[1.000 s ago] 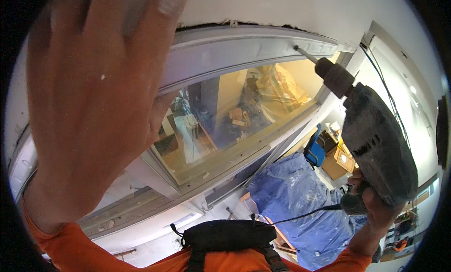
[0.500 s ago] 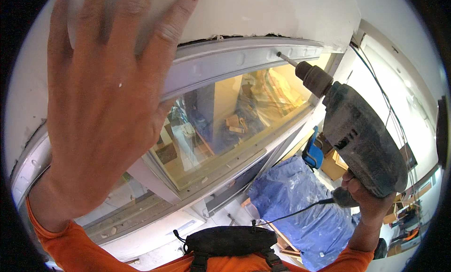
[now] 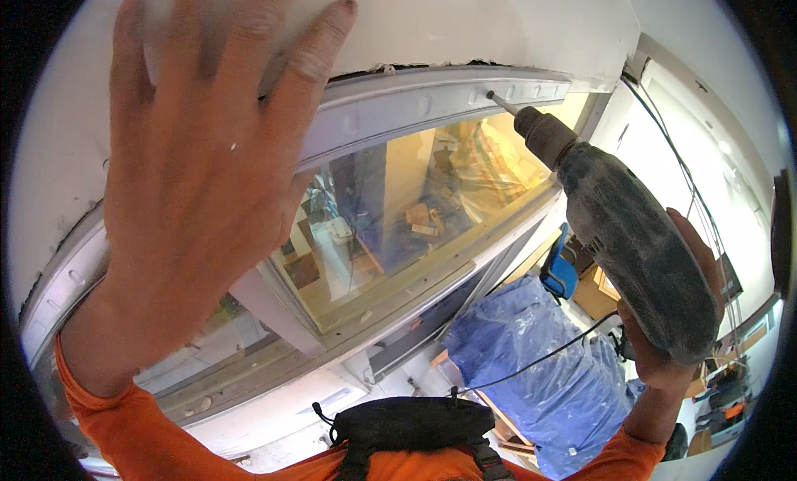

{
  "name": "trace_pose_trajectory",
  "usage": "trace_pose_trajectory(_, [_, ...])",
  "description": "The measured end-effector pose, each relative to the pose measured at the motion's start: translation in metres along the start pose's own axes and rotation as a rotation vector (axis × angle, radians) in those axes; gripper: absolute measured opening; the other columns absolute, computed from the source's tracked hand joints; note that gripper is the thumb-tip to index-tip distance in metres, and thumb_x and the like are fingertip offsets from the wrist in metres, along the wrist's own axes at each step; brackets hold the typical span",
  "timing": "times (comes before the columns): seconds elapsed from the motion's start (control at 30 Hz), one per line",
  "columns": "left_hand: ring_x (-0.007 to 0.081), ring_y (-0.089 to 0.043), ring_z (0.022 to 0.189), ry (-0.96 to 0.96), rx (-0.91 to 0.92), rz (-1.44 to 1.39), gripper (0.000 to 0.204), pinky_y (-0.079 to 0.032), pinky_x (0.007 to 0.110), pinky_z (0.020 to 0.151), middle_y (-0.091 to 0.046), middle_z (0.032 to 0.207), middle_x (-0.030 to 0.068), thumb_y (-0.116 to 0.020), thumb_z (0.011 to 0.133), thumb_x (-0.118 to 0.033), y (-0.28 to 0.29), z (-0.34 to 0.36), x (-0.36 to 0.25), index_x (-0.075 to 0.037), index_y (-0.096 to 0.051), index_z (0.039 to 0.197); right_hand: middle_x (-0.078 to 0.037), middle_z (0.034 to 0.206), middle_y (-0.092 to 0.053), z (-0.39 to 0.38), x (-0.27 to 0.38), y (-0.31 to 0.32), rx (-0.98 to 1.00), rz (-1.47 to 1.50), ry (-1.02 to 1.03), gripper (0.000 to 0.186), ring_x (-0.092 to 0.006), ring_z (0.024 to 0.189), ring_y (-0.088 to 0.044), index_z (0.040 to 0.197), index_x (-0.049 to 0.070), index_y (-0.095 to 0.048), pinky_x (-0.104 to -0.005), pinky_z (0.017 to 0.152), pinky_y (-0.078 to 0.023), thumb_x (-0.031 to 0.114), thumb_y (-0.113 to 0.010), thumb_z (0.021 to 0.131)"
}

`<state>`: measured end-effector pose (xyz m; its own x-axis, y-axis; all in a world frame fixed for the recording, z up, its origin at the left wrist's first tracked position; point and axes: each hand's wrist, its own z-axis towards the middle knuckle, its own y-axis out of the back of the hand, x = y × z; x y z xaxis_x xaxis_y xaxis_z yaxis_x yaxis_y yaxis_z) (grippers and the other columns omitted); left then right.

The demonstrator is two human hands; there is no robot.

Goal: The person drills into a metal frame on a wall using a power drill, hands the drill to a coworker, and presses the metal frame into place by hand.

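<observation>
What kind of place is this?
Probably somewhere indoors being renovated: a power drill points at a metal strip, the wall has a ragged gap above it, and blue plastic sheeting is spread below.

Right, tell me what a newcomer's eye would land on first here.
Probably the left hand, large and spread over the white wall at the upper left. Next comes the dusty dark drill at right, gripped by the right hand, its bit meeting the pale metal strip. Below, the crumpled blue sheet stands out at lower right.
</observation>
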<state>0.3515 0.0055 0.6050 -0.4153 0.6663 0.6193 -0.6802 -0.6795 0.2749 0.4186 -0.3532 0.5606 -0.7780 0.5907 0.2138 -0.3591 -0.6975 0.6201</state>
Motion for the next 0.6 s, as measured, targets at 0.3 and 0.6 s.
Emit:
trace_pose_trajectory(0.3, [0.0322,-0.036,0.146,0.024,-0.117,-0.197,0.089,-0.03,0.055,0.118,-0.041,0.156,0.0131,-0.091,0.063,-0.026,0.004,-0.011,-0.002,-0.015,-0.051,0.141,-0.02,0.129,-0.064,-0.002,0.005,-0.006,-0.025,0.14,0.005,0.071,-0.0252,0.119,-0.064,0.141,-0.004,-0.05,-0.0349,0.104,-0.049,0.006,-0.078,0.077])
trace_pose_trajectory(0.6, [0.0234,-0.072,0.082,0.273,0.251,-1.506,0.033,-0.057,0.035,0.068,-0.074,0.1,0.0091,-0.071,0.095,-0.033,-0.047,-0.026,-0.099,-0.004,-0.067,0.11,-0.017,0.132,-0.062,-0.006,0.007,-0.002,0.009,0.283,-0.029,0.072,-0.0228,0.121,-0.062,0.142,-0.002,-0.049,-0.0347,0.104,-0.048,-0.001,-0.076,0.075])
